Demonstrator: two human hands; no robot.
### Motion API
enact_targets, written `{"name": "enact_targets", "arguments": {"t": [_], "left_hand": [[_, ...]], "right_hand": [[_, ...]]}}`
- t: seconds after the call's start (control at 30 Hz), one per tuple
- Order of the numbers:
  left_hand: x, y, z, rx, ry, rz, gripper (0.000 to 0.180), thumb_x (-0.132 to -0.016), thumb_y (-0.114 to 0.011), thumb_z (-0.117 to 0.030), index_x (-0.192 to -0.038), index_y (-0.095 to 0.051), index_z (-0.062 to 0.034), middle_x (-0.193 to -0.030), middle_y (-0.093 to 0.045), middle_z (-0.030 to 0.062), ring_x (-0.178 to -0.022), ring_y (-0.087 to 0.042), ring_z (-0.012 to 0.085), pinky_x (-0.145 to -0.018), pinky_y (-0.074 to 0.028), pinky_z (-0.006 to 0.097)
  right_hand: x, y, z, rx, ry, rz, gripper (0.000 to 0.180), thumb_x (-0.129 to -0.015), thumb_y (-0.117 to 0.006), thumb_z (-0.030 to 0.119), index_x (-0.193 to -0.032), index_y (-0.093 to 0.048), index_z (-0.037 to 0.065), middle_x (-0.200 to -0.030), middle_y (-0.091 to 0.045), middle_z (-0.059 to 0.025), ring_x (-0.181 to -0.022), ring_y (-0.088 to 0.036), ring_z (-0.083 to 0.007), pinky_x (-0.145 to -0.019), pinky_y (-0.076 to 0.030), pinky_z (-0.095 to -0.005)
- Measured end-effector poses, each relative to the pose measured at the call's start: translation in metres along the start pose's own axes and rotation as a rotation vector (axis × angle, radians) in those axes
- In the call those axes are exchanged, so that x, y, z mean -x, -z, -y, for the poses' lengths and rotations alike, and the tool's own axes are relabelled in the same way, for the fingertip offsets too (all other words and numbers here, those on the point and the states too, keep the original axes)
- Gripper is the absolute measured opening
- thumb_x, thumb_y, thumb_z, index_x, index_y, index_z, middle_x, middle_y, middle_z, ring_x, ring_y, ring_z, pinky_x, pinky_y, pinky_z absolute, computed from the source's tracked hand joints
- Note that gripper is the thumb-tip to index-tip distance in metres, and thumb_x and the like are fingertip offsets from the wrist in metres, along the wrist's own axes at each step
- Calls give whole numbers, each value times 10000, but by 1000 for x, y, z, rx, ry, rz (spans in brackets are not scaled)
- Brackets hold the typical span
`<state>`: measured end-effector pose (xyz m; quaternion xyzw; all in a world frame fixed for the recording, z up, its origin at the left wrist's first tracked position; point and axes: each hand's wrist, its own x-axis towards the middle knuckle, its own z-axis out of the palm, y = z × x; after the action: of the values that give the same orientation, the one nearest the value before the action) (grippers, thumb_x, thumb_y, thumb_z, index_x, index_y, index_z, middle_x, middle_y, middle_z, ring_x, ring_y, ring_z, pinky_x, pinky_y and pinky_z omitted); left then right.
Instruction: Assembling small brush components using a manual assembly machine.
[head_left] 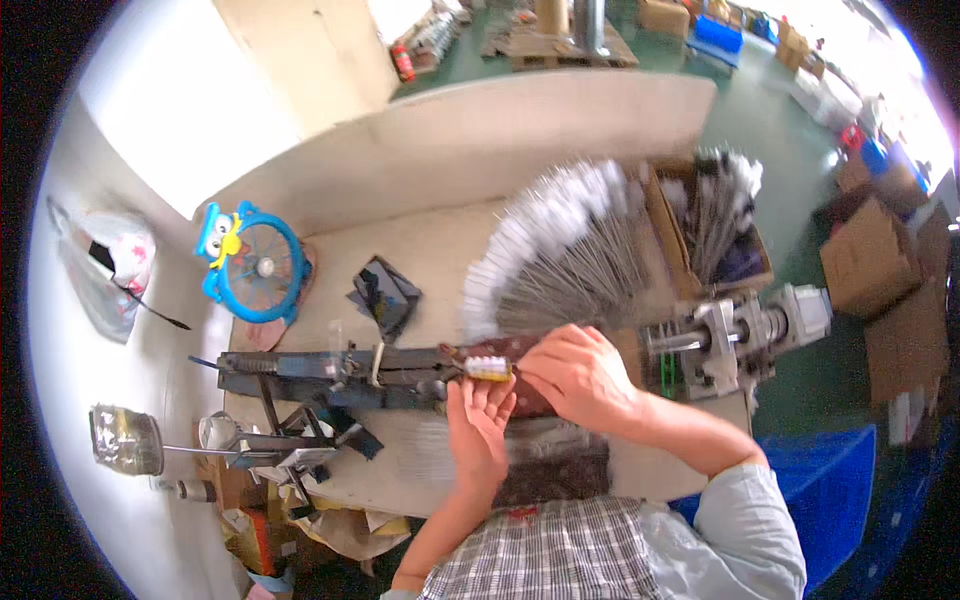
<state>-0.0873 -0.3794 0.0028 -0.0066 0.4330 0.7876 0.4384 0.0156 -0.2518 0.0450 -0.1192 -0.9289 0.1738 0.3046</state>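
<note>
A small cylindrical piece [488, 368], white above with a yellow lower edge, lies over the long dark bench fixture [300, 368]. Just below it is my left hand [480, 432], palm up with thumb and fingers apart, the fingertips at its lower edge. Whether they bear its weight cannot be made out. My right hand [582, 378] is closed at the right end of the piece, thumb and fingers together; what they pinch is hidden. Behind my hands, white-tufted brushes [575, 250] with thin wire stems fan out across the table [440, 235].
A cardboard box [672, 235] of more brushes stands at the back right. Near it is a metal machine [735, 335] with a shaft. A blue toy-like fan [262, 262] and a black plastic packet [385, 298] are on the left. A blue bin [825, 490] stands by my right elbow.
</note>
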Motion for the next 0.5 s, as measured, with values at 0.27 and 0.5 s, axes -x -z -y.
{"name": "enact_targets", "arguments": {"t": [0.27, 0.5], "left_hand": [[15, 137, -37, -153, -227, -302, 370, -905, -519, -299, -1167, -502, -38, -1033, -589, 98, -902, -580, 216, -778, -467, 343], [64, 322, -135, -93, -552, -886, 414, -804, -589, -549, -805, -556, -136, -681, -534, -32, -586, -505, 100, -530, -430, 276]], "right_hand": [[65, 13, -22, -127, -82, 197, 220, -712, -607, 90, -932, -621, 89, -754, -610, -58, -704, -622, -251, -567, -503, -375], [91, -13, -28, -34, -214, 493, 115, -786, -581, 167, -870, -631, 107, -823, -598, -45, -747, -612, -239, -591, -502, -376]]}}
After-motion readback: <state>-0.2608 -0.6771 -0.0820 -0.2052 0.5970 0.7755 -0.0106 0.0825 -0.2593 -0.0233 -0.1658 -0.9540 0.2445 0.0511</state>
